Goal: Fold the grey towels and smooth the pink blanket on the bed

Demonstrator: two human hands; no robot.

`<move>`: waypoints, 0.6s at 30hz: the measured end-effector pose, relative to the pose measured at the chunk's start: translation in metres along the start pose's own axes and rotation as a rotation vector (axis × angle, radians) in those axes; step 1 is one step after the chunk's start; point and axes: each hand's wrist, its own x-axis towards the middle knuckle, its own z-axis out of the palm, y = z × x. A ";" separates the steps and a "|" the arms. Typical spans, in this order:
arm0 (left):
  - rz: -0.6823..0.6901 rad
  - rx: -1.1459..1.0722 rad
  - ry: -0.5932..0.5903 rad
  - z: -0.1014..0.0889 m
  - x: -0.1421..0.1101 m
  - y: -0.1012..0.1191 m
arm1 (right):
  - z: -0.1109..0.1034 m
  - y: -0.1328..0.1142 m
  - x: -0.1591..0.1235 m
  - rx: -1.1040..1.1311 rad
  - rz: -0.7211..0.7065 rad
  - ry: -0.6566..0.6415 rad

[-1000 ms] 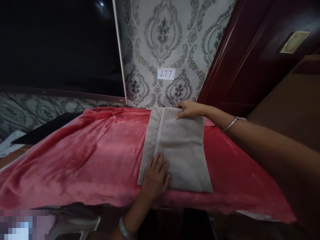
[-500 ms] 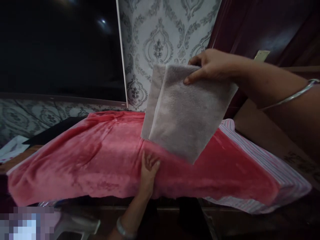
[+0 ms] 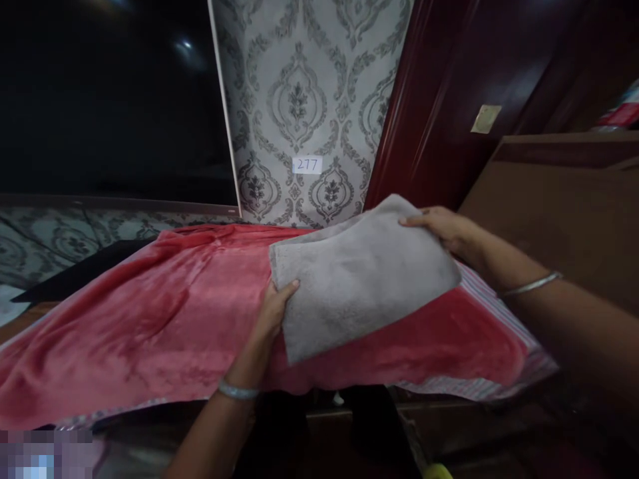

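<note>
Two bare hands grip one folded grey towel (image 3: 359, 273), held just above the red fleece blanket (image 3: 150, 319); the left hand (image 3: 272, 313) clasps the towel's near left edge, thumb on top and fingers hidden beneath the cloth; the right hand (image 3: 442, 229) clasps the towel's far right corner, fingers curled over the edge. The towel lies roughly flat, tilted slightly, its right end higher than its near corner; whether its underside brushes the blanket cannot be told. Each wrist carries a bangle: one on the left wrist (image 3: 238, 390), one on the right forearm (image 3: 532, 285).

The blanket covers a raised surface under the towel; a striped sheet (image 3: 492, 313) shows beneath the blanket, right of the towel. Behind the towel stands a wall with grey damask wallpaper (image 3: 299, 100), bearing a small label reading 277 (image 3: 306, 164). Left of the towel, beyond the blanket, hangs a dark screen (image 3: 110, 100); right of the towel stands dark red wooden panelling (image 3: 449, 86), and further right a brown cabinet (image 3: 564, 213).
</note>
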 end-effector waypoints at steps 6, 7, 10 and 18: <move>-0.096 0.196 -0.060 -0.028 0.020 0.020 | 0.033 0.117 -0.005 0.246 0.213 -0.108; -0.111 0.219 -0.058 -0.029 0.024 0.025 | 0.038 0.125 -0.004 0.272 0.214 -0.109; -0.126 0.243 -0.064 -0.031 0.042 0.040 | 0.046 0.134 0.002 0.377 0.188 -0.113; -0.384 0.392 -0.013 -0.067 0.083 -0.006 | 0.079 0.186 0.008 0.332 0.395 -0.156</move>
